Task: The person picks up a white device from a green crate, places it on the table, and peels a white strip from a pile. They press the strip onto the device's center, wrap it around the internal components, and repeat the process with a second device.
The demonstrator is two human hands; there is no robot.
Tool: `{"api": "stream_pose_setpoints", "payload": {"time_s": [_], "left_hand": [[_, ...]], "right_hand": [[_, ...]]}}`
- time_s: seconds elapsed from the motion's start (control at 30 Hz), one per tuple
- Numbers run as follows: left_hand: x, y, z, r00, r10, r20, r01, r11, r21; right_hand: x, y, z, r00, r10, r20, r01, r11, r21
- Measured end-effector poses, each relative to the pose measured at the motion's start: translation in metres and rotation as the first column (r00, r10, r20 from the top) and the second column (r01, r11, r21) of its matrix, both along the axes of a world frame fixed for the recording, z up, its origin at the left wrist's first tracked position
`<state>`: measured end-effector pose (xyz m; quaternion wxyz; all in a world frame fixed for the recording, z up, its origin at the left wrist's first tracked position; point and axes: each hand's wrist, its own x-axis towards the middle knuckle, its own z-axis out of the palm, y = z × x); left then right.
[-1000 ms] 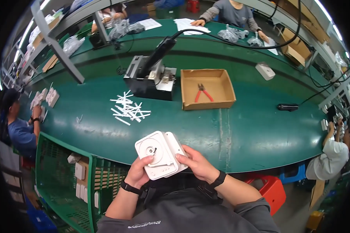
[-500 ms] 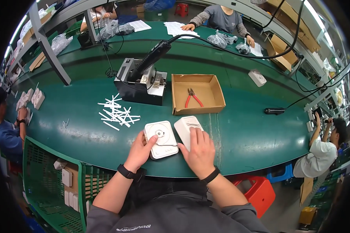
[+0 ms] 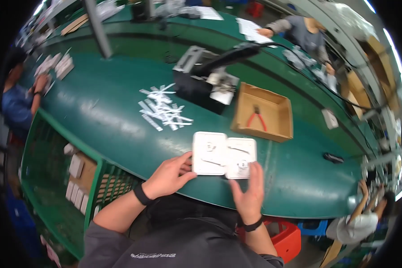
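Two white rounded box-shaped casings lie side by side on the green worktop, edges meeting or nearly so. The left casing (image 3: pixel 209 153) shows a round mark and a thin slanting dark line on its face. A similar line and round detail mark the right casing (image 3: pixel 241 149). At the left casing's outer edge, my left hand (image 3: pixel 170 175) has its thumb and fingers apart, fingertips at the side. My right hand (image 3: pixel 250 193) rests its outstretched fingers against the right casing's lower right, thumb spread near its lower edge. Motion blurs the fine detail.
White strips (image 3: pixel 163 107) lie in a pile beyond the casings. Behind are a black-and-grey bench device (image 3: pixel 201 85) and a cardboard box (image 3: pixel 279 114) holding red-handled pliers (image 3: pixel 256 119). A green crate (image 3: pixel 58 138) with white casings stands at left. Other people work around.
The view has turned, shifting the scene. The right casing, tilted under my right hand before, now lies flat against the left one. My left thumb has come off the left casing's face.
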<state>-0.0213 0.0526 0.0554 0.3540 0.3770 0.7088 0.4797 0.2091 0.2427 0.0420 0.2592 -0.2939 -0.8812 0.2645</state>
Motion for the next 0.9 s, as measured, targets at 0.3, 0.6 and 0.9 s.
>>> {"api": "stream_pose_setpoints", "payload": {"time_s": [0.3,0.6,0.9], "left_hand": [[-0.116,-0.226,0.149,0.729,0.672,-0.131,-0.635,0.736,0.236],[-0.162,-0.502,-0.1,0.79,0.286,-0.542,-0.609,0.269,-0.746],[-0.039,-0.438,-0.172,0.901,0.075,-0.428,-0.425,0.355,-0.832]], "right_hand": [[0.026,-0.023,0.014,0.999,0.021,-0.023,-0.019,0.994,0.105],[-0.031,-0.065,-0.014,0.855,0.46,0.237,-0.431,0.887,-0.168],[-0.055,-0.077,-0.013,0.858,0.408,0.312,-0.4,0.912,-0.093]]}}
